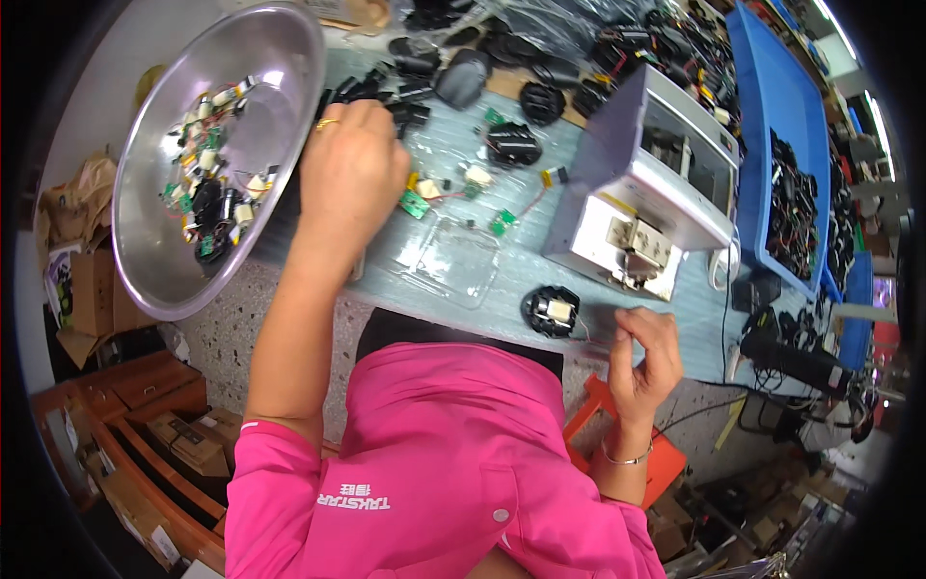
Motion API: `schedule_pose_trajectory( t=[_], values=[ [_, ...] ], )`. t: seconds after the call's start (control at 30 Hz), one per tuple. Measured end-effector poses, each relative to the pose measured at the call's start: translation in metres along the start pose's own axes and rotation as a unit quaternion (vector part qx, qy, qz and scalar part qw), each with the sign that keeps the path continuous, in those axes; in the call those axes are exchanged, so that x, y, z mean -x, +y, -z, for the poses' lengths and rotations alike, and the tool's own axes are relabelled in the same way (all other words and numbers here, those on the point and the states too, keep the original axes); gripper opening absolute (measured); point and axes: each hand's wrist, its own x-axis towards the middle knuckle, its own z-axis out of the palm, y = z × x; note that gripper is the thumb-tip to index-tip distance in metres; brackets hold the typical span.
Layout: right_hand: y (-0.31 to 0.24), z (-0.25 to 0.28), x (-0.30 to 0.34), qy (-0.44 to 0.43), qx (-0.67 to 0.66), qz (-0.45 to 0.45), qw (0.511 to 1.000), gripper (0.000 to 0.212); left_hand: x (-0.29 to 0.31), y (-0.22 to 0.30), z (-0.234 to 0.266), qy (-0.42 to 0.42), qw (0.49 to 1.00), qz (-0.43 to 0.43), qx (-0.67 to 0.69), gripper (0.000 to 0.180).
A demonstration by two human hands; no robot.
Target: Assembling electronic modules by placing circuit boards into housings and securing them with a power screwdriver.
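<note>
My left hand [352, 159] reaches over the left part of the bench, next to a pile of small black plastic parts [410, 114]. Its back faces up and hides the fingertips, so any hold is unseen. Near the bench's front edge, my right hand [646, 357] is closed with thumb and fingertips together; what they pinch is too small to make out. Left of it sits a round black housing [552, 312] with a pale block inside, and a thin wire trails from it toward my right fingers. Small green circuit boards [503, 222] with wires lie between my hands.
A large metal basin [289, 58] at the left holds loose boards and black parts. A grey press-like machine [603, 169] stands right of centre. Beyond it is a blue tray [762, 87] with black parts. A clear plastic tray [449, 261] and a ribbed black housing [513, 145] lie mid-bench.
</note>
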Motion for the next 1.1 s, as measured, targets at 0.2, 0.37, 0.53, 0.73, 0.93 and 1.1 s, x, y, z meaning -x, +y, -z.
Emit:
schedule_pose_trajectory(
  t=[0.2,0.37,0.53,0.73,0.93,1.1],
  values=[
    [-0.006,-0.013,-0.006,-0.012,-0.050,0.028,0.998,0.028,0.002,0.004,-0.004,0.030,0.999,0.015,0.016,0.007],
    [-0.021,-0.027,-0.019,-0.026,-0.095,0.075,0.992,0.032,0.000,0.001,0.002,-0.012,0.997,0.061,0.044,0.021],
    [-0.029,-0.035,-0.028,-0.046,-0.100,0.120,0.987,0.033,0.002,0.003,0.000,-0.053,0.997,0.047,0.036,0.019],
    [-0.030,-0.037,-0.031,-0.055,-0.113,0.130,0.984,0.034,0.004,-0.012,-0.018,-0.004,0.956,0.152,0.252,0.015],
    [-0.039,-0.049,-0.046,-0.059,-0.141,0.129,0.980,0.036,0.002,-0.021,-0.012,-0.077,0.841,0.285,0.454,0.023],
    [-0.057,-0.063,-0.079,-0.047,-0.130,0.146,0.980,0.043,0.018,0.018,0.026,-0.114,0.733,0.248,0.623,0.012]
  ],
)
